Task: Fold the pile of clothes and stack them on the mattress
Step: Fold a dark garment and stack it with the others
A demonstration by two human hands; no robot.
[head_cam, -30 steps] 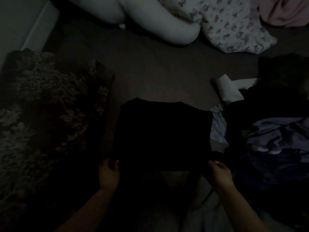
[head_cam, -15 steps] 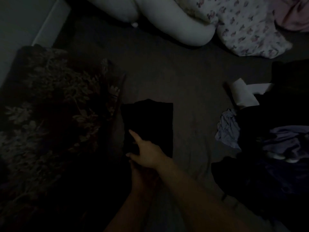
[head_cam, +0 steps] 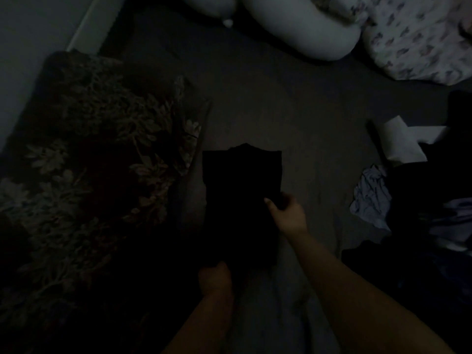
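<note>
Black garment [head_cam: 240,200], folded narrow, lies mid-mattress [head_cam: 293,118]; right hand [head_cam: 288,213] pinches its 3 o'clock edge, left hand [head_cam: 215,277], fingers curled, grips its 7 o'clock corner.

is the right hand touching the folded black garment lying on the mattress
Touching. The head view shows the right hand at the folded black garment's right edge, thumb lying over the dark cloth and fingers curled around the edge.

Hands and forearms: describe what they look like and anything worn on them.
Both forearms are bare, with no sleeve in view. The left hand and right hand wear no gloves; no watch or bracelet shows at either wrist. The dim light hides any rings or finer detail.
</note>
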